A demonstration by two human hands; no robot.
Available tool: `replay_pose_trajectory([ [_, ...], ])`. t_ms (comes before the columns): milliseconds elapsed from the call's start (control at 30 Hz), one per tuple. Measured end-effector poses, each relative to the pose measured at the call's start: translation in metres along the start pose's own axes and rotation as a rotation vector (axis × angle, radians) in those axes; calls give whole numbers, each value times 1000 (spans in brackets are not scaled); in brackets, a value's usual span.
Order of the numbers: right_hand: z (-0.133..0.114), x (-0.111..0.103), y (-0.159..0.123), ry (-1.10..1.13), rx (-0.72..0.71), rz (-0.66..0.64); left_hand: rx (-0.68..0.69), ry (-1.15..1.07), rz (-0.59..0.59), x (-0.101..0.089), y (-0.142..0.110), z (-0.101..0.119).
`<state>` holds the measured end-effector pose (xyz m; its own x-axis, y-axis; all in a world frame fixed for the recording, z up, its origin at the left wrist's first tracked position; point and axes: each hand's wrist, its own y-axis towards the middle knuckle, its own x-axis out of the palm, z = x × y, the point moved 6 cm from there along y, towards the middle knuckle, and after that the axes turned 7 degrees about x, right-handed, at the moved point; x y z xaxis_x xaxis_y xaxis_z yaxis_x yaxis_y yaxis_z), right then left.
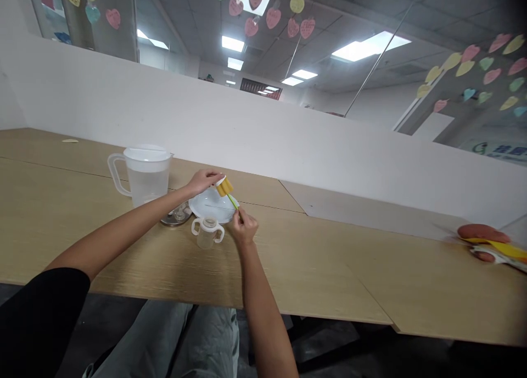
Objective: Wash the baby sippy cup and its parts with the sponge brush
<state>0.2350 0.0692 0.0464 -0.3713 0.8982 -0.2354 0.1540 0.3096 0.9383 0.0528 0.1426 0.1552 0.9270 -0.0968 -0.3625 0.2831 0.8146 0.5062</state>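
My right hand is closed round the green handle of a sponge brush, its yellow head raised over the bowl. The fingers of my left hand pinch a small white cap-like piece against that yellow sponge; its exact shape is partly hidden. Below them is a white bowl that seems to hold water. Nearer me stands a clear, topless baby bottle with two white side handles. Left of the bowl lies a round metal dish with small clear parts in it, partly behind my left forearm.
A lidded translucent pitcher with liquid in it stands at the left, behind my left forearm. At the far right are reddish-brown and yellow items, blurred. A white wall with windows above runs along the back of the wooden table.
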Motion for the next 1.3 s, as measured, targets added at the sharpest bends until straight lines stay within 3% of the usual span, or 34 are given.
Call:
replay_pose_trajectory([
  [267, -3, -3, 1, -2, -47, 37, 397, 496, -108, -7, -11, 22],
  [433, 0, 1, 1, -28, -8, 1, 546, 652, -14, -24, -19, 19],
  [733, 0, 3, -2, 26, -1, -33, 362, 643, -18, -33, -28, 14],
  [833, 7, 4, -2, -25, 95, -29, 297, 611, -36, -38, -37, 7],
  [967, 17, 3, 0, -71, 220, -11, 195, 639, -44, -57, -55, -22],
  [1100, 18, 6, 1, -71, 244, -49, 39, 684, -84, -71, -77, -58],
  [1300, 18, 4, 1, -59, 250, -32, 0, 660, -235, -57, -100, -81],
])
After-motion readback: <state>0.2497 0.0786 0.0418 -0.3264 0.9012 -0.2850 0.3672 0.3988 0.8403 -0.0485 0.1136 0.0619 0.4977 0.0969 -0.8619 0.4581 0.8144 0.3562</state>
